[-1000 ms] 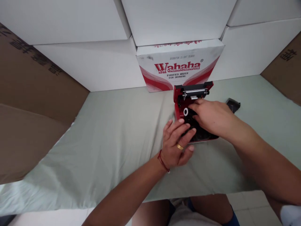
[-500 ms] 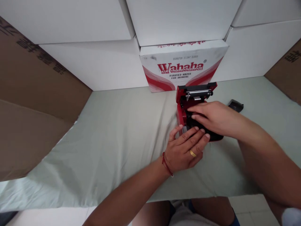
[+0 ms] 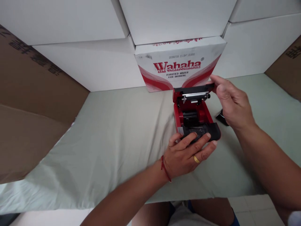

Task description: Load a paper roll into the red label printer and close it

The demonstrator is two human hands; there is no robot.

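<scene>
A small red and black device point(image 3: 191, 116) with its lid raised sits on the pale green cloth point(image 3: 117, 135) in front of me. My left hand point(image 3: 188, 153), with a gold ring and a red wrist string, rests flat against the device's near end, fingers stretched over its black front part. My right hand point(image 3: 231, 102) is up at the raised lid point(image 3: 194, 91), fingertips touching its right corner. The inside of the device shows a black cavity and a metal bar under the lid.
A white and red Wahaha water carton point(image 3: 178, 64) stands right behind the device, with plain white boxes point(image 3: 94, 62) stacked around it. Brown cardboard point(image 3: 30, 94) walls the left side and far right. A small black part point(image 3: 222, 117) lies on the cloth under my right wrist.
My right hand has lifted out of the device's cavity and moved up to the lid's right corner. My left hand slid slightly along the near end; the white roll seen earlier no longer shows.
</scene>
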